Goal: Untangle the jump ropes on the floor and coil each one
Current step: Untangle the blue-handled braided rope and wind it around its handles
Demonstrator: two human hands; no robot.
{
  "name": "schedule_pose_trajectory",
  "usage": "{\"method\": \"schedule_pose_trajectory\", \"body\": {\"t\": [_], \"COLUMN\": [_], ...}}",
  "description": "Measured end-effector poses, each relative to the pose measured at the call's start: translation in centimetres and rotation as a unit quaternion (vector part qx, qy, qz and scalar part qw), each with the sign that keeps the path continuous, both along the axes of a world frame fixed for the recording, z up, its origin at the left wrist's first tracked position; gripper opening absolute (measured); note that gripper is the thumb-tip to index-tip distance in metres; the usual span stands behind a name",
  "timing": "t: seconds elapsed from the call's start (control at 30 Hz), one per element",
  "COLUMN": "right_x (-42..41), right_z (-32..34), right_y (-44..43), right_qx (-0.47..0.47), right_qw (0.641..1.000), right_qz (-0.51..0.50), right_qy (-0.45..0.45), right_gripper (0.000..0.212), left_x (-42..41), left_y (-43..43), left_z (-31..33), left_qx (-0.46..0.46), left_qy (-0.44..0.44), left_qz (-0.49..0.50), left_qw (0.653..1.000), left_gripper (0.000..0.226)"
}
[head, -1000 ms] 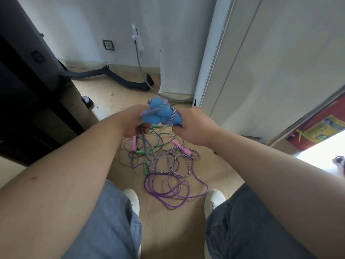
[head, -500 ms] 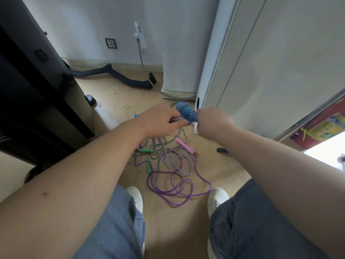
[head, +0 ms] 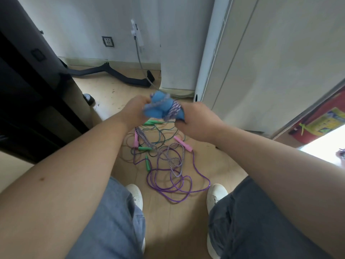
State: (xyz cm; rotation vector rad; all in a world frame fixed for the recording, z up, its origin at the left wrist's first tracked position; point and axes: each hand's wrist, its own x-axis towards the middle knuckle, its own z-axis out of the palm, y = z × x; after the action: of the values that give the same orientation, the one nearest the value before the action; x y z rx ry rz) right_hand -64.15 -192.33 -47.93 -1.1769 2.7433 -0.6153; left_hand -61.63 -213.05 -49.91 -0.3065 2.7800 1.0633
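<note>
Above the wooden floor, in the head view, the left hand and right hand each close their grip round the blue handles, which are wound with striped rope. Below them, a purple rope lies tangled with a green handle and a pink handle.

The light wooden floor bears a loose tangle at mid-frame: a purple rope in wide loops lowest, a braided purple-and-white rope crossing it, and a thin green rope above. Pink handles and green handles lie among the strands. White shoes flank the purple loops, and a black curved foot rests at upper left.
</note>
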Motion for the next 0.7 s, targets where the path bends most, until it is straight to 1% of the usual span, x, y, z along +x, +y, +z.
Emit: {"method": "schedule_pose_trajectory", "body": {"t": [0.03,0.07,0.1,0.17,0.23,0.3,0.37,0.43,0.5,0.57,0.63,0.7], "right_x": [-0.4,-0.8,-1.2,-2.0,-2.9,-3.4,-3.6,-3.1,-2.3,-1.3,-0.7,-0.5], "right_z": [0.1,0.0,-0.1,-0.3,-0.5,-0.8,-1.3,-1.8,-2.3,-2.7,-2.9,-2.6], "right_y": [0.0,0.0,0.1,0.4,0.9,1.5,1.9,1.8,1.4,0.7,0.2,0.0], "right_qx": [-0.019,-0.029,-0.033,-0.028,0.014,0.085,0.159,0.222,0.268,0.304,0.310,0.282], "right_qw": [0.999,0.996,0.992,0.984,0.975,0.960,0.948,0.946,0.950,0.950,0.949,0.956], "right_qz": [-0.041,-0.079,-0.114,-0.173,-0.223,-0.266,-0.276,-0.234,-0.157,-0.066,0.002,0.051], "right_qy": [-0.017,-0.029,-0.037,-0.037,-0.010,0.007,0.005,0.023,0.037,0.039,0.054,0.064], "right_gripper": [0.005,0.004,0.004,0.005,0.010,0.021,0.027,0.025,0.018,0.012,0.004,0.003], "left_x": [0.0,0.2,0.4,0.6,0.7,0.9,0.9,0.8,0.4,0.0,-0.1,-0.3], "left_y": [0.3,0.9,1.5,2.9,3.9,4.9,5.6,6.0,5.8,5.3,4.5,3.3], "left_z": [-0.3,-0.4,-0.4,-0.3,-0.1,0.3,0.6,1.1,1.2,1.2,1.2,1.1], "left_qx": [-0.027,-0.029,-0.004,-0.001,-0.024,-0.060,-0.093,-0.109,-0.119,-0.175,-0.240,-0.243], "left_qy": [0.000,0.005,0.002,0.024,0.037,0.044,0.061,0.099,0.149,0.185,0.193,0.176], "left_qz": [0.002,-0.005,-0.008,-0.038,-0.078,-0.139,-0.212,-0.258,-0.262,-0.220,-0.158,-0.107], "left_qw": [1.000,1.000,1.000,0.999,0.996,0.988,0.971,0.955,0.946,0.942,0.938,0.948], "left_gripper": [0.022,0.033,0.042,0.047,0.044,0.042,0.043,0.046,0.047,0.053,0.062,0.063]}}
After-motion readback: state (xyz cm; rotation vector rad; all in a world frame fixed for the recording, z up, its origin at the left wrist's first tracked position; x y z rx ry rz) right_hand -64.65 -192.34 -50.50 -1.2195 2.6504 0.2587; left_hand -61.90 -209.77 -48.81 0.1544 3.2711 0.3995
